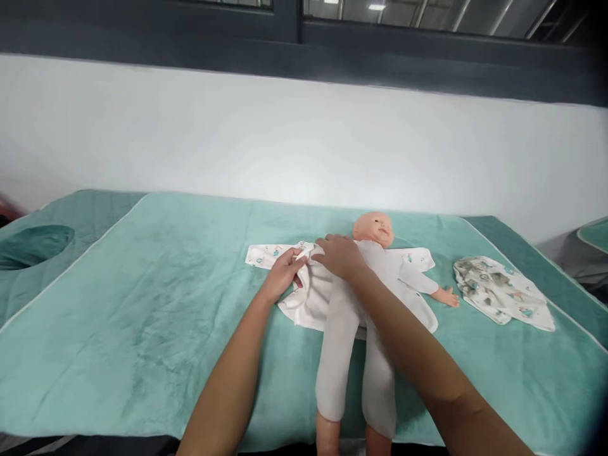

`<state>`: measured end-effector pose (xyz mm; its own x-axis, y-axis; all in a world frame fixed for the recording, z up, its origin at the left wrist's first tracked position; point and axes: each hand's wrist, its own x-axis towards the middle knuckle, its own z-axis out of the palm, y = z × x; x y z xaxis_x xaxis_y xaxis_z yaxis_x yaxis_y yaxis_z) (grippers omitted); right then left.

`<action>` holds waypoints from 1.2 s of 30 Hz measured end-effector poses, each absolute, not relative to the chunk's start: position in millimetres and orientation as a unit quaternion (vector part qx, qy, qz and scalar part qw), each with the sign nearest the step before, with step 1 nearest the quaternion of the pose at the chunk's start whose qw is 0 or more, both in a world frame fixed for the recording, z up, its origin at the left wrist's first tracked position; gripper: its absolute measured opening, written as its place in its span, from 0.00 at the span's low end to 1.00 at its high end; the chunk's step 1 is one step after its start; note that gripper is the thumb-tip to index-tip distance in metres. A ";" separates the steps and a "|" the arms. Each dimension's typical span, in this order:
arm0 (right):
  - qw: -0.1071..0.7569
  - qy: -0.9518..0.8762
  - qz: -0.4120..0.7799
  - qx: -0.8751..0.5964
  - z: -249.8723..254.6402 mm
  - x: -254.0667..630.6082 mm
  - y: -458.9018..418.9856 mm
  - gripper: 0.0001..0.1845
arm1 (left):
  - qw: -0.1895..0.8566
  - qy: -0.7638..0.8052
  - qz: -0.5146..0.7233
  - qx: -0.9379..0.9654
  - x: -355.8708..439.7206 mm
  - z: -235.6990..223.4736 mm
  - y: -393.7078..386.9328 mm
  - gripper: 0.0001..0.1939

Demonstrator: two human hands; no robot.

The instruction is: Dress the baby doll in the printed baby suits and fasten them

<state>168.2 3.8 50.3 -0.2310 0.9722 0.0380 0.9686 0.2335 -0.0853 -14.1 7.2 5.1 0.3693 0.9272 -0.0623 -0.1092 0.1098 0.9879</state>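
A baby doll (339, 329) with a white cloth body lies on its back, its head away from me. Spread open beneath it is a white printed baby shirt (308, 304), one sleeve out to each side. My left hand (285, 275) pinches the shirt's fabric near the left sleeve. Just right of it, my right hand (339, 253) is closed over the doll's arm area beside the chest, back of the hand up. What its fingers grip is hidden, as is the doll's arm on that side. The doll's other arm (427, 288) lies stretched out to the right.
The green padded cover (142, 329) spreads under everything. Crumpled printed baby clothing (503, 288) lies to the doll's right. At the far left is a green cushion with a dark hollow (35, 246). A white wall (237, 139) rises behind the far edge.
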 end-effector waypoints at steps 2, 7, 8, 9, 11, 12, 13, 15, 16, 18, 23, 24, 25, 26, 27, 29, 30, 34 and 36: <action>0.035 -0.790 0.004 -0.612 51.2 166.7 2.8 0.18 | 0.628 0.385 0.429 0.522 -0.6 1.9 2.7 0.16; 0.042 -0.794 -0.019 -0.606 52.6 166.4 1.9 0.15 | 0.638 0.323 0.571 0.404 35.7 -3.3 -16.8 0.15; 0.043 -0.789 -0.018 -0.612 52.2 166.2 3.1 0.14 | 0.650 0.301 0.583 0.384 41.9 -4.3 -21.1 0.14; 0.042 -0.786 -0.015 -0.616 51.8 165.7 4.7 0.13 | 0.664 0.281 0.586 0.370 46.8 -5.3 -24.8 0.14; 0.037 -0.789 -0.005 -0.614 51.6 163.8 7.9 0.12 | 0.688 0.260 0.576 0.356 51.5 -6.5 -29.5 0.13; 0.036 -0.793 -0.001 -0.608 52.2 162.6 8.5 0.12 | 0.695 0.261 0.570 0.351 51.3 -6.7 -30.3 0.14; 0.034 -0.797 0.001 -0.603 53.5 162.0 7.7 0.12 | 0.698 0.265 0.566 0.348 49.8 -6.6 -30.1 0.15; 0.057 -0.802 -0.003 -0.595 58.0 164.4 0.1 0.14 | 0.691 0.278 0.572 0.344 44.2 -5.8 -27.5 0.16; 0.090 -0.800 -0.006 -0.593 60.8 168.9 -7.0 0.14 | 0.682 0.284 0.581 0.343 40.9 -5.5 -25.5 0.15; 0.192 -0.768 -0.017 -0.611 65.9 187.0 -27.2 0.16 | 0.663 0.294 0.598 0.342 35.3 -5.8 -21.2 0.14; 0.213 -0.544 0.032 -0.811 58.7 268.5 -83.9 0.28 | 0.638 0.326 0.618 0.325 31.0 -13.4 -11.1 0.13; 0.179 -0.530 0.075 -0.826 53.1 282.4 -91.6 0.30 | 0.638 0.328 0.619 0.320 31.3 -15.3 -9.6 0.13; 0.162 -0.526 0.119 -0.826 46.8 292.6 -97.5 0.32 | 0.640 0.329 0.619 0.315 31.7 -16.8 -8.5 0.13; 0.165 -0.528 0.157 -0.818 40.2 298.8 -101.7 0.33 | 0.641 0.331 0.618 0.312 31.9 -18.0 -7.7 0.13; 0.187 -0.530 0.191 -0.805 33.9 300.9 -104.6 0.33 | 0.642 0.335 0.617 0.309 32.0 -18.6 -7.3 0.14; 0.267 -0.522 0.248 -0.771 23.7 295.8 -107.4 0.34 | 0.640 0.345 0.617 0.302 31.5 -18.3 -7.1 0.15; 0.310 -0.510 0.274 -0.754 20.2 290.4 -108.0 0.33 | 0.640 0.347 0.616 0.300 31.0 -17.4 -7.1 0.15; 0.443 -0.448 0.403 -0.664 13.3 270.6 -109.4 0.27 | 0.642 0.353 0.603 0.314 30.3 -8.0 -3.9 0.18; 0.486 -0.418 0.458 -0.616 11.0 265.9 -108.8 0.31 | 0.632 0.361 0.597 0.337 32.9 0.4 -0.4 0.19</action>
<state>265.9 -108.8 11.0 0.2301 0.9602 -0.1581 0.0693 -0.1782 -0.9816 32.9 -0.4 0.4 0.0269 0.9982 -0.0544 -0.5115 0.0605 0.8572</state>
